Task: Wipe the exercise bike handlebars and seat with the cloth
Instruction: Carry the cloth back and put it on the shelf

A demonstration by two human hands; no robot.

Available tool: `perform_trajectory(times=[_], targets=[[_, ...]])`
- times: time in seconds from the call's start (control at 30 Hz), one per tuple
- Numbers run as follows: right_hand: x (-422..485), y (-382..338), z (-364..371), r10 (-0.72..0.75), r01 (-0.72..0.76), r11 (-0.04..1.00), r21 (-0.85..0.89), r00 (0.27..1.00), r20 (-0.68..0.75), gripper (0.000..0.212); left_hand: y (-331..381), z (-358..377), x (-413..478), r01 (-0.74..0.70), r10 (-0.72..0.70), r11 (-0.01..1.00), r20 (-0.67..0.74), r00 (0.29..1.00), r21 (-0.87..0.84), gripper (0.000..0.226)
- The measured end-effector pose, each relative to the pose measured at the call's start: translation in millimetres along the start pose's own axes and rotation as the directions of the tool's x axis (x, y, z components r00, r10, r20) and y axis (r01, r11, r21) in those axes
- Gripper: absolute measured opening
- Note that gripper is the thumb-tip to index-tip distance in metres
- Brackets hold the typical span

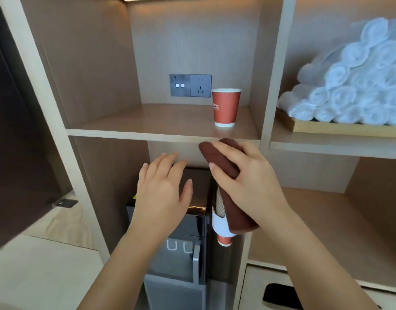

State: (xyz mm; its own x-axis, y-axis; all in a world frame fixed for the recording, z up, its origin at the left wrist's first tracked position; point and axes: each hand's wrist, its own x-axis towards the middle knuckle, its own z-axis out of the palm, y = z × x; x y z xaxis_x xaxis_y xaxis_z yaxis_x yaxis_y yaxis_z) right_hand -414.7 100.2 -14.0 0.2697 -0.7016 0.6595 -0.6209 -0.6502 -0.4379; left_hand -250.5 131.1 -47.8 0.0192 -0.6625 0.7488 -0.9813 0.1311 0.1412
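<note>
Two bare forearms reach forward from the bottom edge, and the right hand [248,175] closes its fingers around a folded brown cloth [228,186], which hangs down from the palm in front of the lower compartment. Just beside it, the left hand [163,193] is spread flat with nothing in it, resting on or just over the top of a dark water dispenser [192,220]; I cannot tell if it touches. A cup holder [221,222] with paper cups sits against the hanging end of the cloth. Above, on the shelf [161,124], stands a red paper cup [225,107], and rolled white towels [353,86] are stacked to the right. No exercise bike is visible, so wiping is not begun. I judge that the loose end could catch the cup holder and pull cups out when the cloth is lifted away.
</note>
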Motion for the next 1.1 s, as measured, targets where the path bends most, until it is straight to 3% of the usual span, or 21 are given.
perform_trajectory(times=[0.2,0.5,0.6,0.73,1.1], targets=[[37.4,-13.4,22.4,-0.062,0.065,0.997,0.050,0.996,-0.067,0.041,-41.2,2.1,28.1,-0.013,0.014,1.000,-0.046,0.999,0.017,0.041],[94.5,-52.1,69.3,-0.053,0.047,0.998,-0.048,0.988,-0.143,0.045,-125.3,5.2,75.5,-0.107,0.105,0.994,-0.052,0.993,-0.038,0.044],[118.8,-68.3,89.6,-0.053,0.040,0.995,-0.092,0.988,-0.142,0.046,-155.4,3.9,94.1,-0.144,0.141,0.989,-0.059,0.988,-0.036,0.046],[144.0,-84.1,109.5,-0.090,0.050,0.960,-0.274,0.986,-0.137,0.046,-193.1,6.6,116.0,-0.159,0.156,0.987,-0.071,0.985,-0.036,0.048],[210.1,-92.2,159.6,0.034,-0.045,0.930,-0.365,0.999,-0.038,0.043,-230.5,31.3,137.0,-0.095,0.092,0.995,-0.092,0.991,-0.030,0.052]])
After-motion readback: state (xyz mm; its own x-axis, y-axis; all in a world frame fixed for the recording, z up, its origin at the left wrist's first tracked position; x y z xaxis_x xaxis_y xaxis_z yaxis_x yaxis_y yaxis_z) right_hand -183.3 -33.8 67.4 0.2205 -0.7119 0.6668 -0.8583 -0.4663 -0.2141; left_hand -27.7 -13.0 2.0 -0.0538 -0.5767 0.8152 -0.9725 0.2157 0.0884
